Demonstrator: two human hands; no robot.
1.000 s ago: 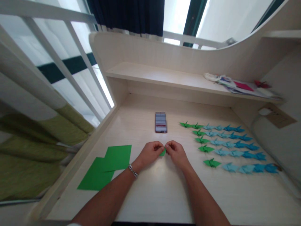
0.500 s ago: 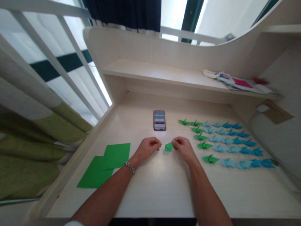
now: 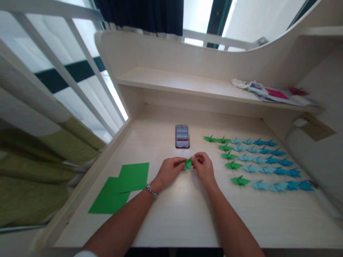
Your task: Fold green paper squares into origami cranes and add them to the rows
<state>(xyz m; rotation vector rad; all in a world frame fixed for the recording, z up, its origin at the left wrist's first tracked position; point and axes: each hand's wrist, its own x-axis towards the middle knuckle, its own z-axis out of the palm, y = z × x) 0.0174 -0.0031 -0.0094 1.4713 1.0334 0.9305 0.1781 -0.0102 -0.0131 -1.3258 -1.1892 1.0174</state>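
Observation:
A small folded piece of green paper (image 3: 188,164) is pinched between both my hands just above the desk's middle. My left hand (image 3: 170,170), with a metal bracelet at the wrist, grips its left side with closed fingers. My right hand (image 3: 203,166) pinches its right side, fingers also closed. Flat green paper sheets (image 3: 122,187) lie to the left of my left arm. Rows of finished paper cranes, green ones (image 3: 229,165) and blue ones (image 3: 268,160), are laid out to the right of my right hand.
A phone (image 3: 182,136) lies on the pale wooden desk (image 3: 184,210) just beyond my hands. A shelf (image 3: 187,84) runs along the back, with papers (image 3: 270,93) at its right end. A white railing and green curtain stand at the left.
Half a second ago my hands were apart, with the green piece in the right hand only. Now they have come together and both pinch it again, slightly farther from me.

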